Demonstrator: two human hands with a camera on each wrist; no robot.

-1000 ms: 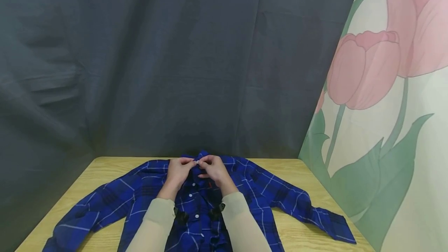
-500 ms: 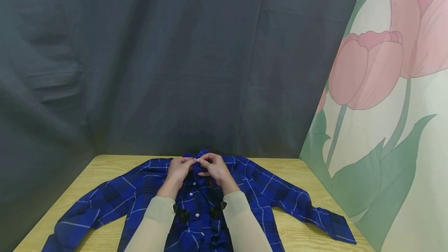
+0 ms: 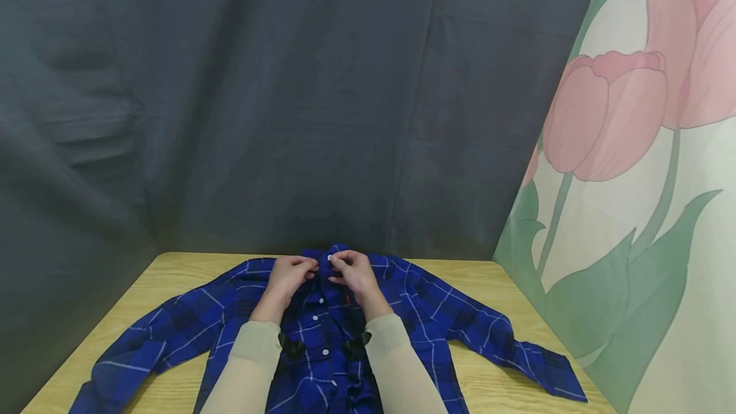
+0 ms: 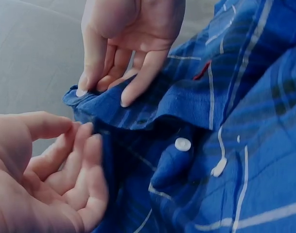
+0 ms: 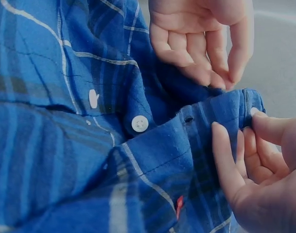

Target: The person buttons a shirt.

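Observation:
A blue plaid shirt (image 3: 310,331) lies spread face up, its collar end away from me. My right hand (image 3: 355,276) pinches the collar band at its tip, thumb against a white button (image 5: 254,111), other fingers behind the cloth. Facing it across the collar, my left hand (image 3: 290,276) has its fingers loosely curled, with thumb and fingertips meeting close to the band's edge and nothing showing between them. A second white button (image 4: 183,144) sits on the placket below, near an empty buttonhole (image 5: 188,119). A red tag (image 5: 179,206) shows on the shirt front.
The shirt lies on a wooden table (image 3: 172,267), with one sleeve (image 3: 540,363) stretched out to the right and the other (image 3: 132,363) to the left. Behind hangs a dark curtain (image 3: 316,114). At the right is a wall covering with tulips (image 3: 604,114).
My left hand has drawn away to the left from the top button, where both hands met before. My right hand stays at the collar, and the button now shows beside its fingertips.

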